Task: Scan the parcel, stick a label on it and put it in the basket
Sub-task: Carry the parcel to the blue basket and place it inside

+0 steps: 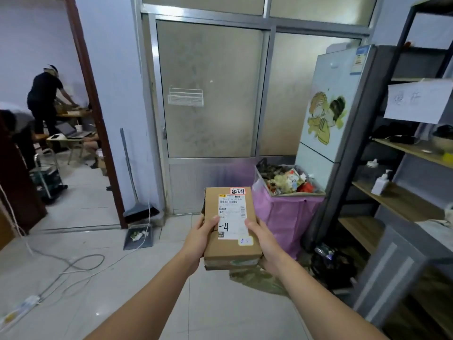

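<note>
Parcel (231, 231), a brown cardboard box, sat at lower centre of the frame, held up off the floor between both hands. Left hand (199, 241) gripped the box's left edge, thumb laid flat across the top face and touching the edge of the white shipping label (231, 217); remaining fingers curled beneath, out of sight. Right hand (263, 244) clasped the right edge the same way, thumb on top just beside the label, fingers wrapped under the box. Both hands closed firmly on the cardboard, not spread.

Label carried a barcode and a handwritten "4". A red-bordered sticker (237, 191) sat at the box's far corner; a small pale sticker (245, 240) near the right thumb, writing too blurred to read.

Right of the parcel, a pink-lined bin (286, 212) heaped with rubbish. Fridge (335, 106) behind it, upper right. Dustpan (137, 235) on the floor, left of centre.
</note>
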`<state>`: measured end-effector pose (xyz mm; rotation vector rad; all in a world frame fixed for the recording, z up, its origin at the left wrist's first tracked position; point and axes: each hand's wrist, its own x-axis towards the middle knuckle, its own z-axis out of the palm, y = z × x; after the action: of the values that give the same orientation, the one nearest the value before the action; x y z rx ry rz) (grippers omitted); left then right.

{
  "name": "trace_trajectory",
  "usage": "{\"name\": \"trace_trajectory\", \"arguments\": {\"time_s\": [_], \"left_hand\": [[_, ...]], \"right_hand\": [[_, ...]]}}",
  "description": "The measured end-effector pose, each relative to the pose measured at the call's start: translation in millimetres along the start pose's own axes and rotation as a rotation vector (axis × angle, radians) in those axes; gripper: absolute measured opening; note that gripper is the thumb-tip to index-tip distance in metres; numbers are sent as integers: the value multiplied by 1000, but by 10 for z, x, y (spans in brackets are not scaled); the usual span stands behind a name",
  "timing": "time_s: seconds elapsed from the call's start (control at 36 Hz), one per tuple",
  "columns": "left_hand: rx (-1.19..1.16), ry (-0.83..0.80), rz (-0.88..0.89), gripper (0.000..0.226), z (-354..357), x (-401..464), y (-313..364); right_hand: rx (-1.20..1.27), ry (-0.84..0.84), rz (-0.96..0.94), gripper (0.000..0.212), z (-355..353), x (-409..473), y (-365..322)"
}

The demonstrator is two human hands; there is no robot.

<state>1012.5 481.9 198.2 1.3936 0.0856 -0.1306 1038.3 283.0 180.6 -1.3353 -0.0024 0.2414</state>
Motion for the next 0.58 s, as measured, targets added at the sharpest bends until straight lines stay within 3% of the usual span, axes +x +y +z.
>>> {"name": "trace_trajectory", "arguments": {"time_s": [0.25,0.47,0.58], "left_hand": [[-10,50,13,38,-144,1225,190],[-21,94,39,37,-424,2141,436],[-15,110,56,38,-634,2611,524]], "right_hand": [[-45,-117,44,74,-86,1380,-87],[-85,-171,68,53,102,2367,-225],[-77,-180,45,53,229,2904,-304]]}}
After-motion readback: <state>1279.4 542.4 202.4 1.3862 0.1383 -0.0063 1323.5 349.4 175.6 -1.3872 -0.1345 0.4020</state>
